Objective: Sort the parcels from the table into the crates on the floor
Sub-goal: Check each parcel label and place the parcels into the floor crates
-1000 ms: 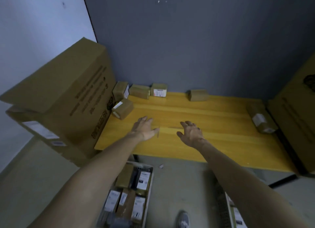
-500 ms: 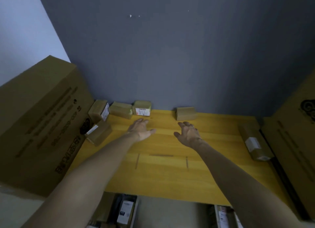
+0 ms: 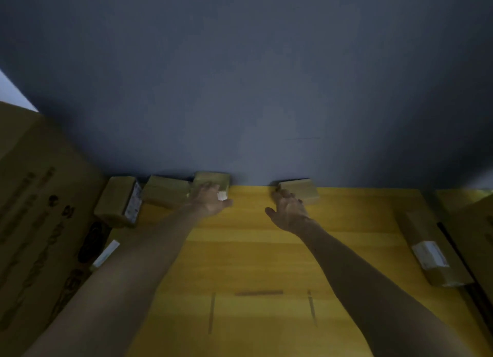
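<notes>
Along the wall (image 3: 266, 90), four parcels (image 3: 165, 195); left hand (image 3: 210, 202), right hand (image 3: 289, 210) each touch one.

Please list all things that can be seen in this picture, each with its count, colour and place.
table: 1, yellow wood, against the wall
wall: 1, grey-blue, behind the table
small parcels: 4, brown, along the table's back edge; three close together at left, one apart at right
long parcel: 1, brown with white label, table's right edge
cartons: 2, brown, large, one at each side
label: 1, white, beside left forearm; its bearer hidden
left hand: 1, rests on third small parcel from left
right hand: 1, fingers touch the parcel standing apart
</notes>
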